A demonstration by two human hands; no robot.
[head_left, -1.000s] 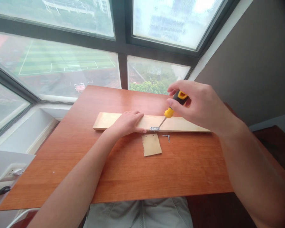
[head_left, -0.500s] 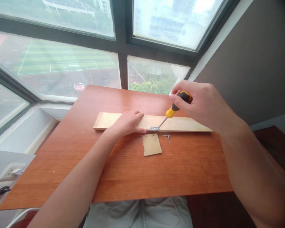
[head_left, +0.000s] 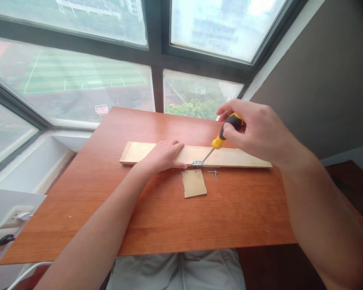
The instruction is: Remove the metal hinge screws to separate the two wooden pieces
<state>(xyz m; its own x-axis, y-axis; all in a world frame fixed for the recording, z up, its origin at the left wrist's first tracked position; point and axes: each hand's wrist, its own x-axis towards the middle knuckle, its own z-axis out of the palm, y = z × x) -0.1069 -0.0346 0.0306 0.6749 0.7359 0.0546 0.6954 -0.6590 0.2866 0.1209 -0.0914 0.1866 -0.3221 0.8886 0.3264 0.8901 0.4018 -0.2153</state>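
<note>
A long pale wooden board (head_left: 196,155) lies flat across the table. My left hand (head_left: 166,155) grips it left of centre, fingers over the top and thumb at the near edge. A small silver metal hinge (head_left: 197,163) sits on the board's near edge, just right of that thumb. My right hand (head_left: 251,121) is closed around the handle of a yellow-and-black screwdriver (head_left: 218,141). The screwdriver slants down to the left, its tip at the hinge's right end. Close by the near edge lie a small wooden plate (head_left: 194,183) with two holes and a few screws (head_left: 214,174).
The reddish-brown table (head_left: 169,229) stands against a window with a dark frame (head_left: 157,60). A grey wall (head_left: 320,80) rises at the right. At the lower left, a wall socket (head_left: 6,233) has a black plug in it.
The fingers of my right hand have shifted on the screwdriver handle, the index finger lifting slightly away. The tip stays at the hinge. My left hand keeps its place on the board.
</note>
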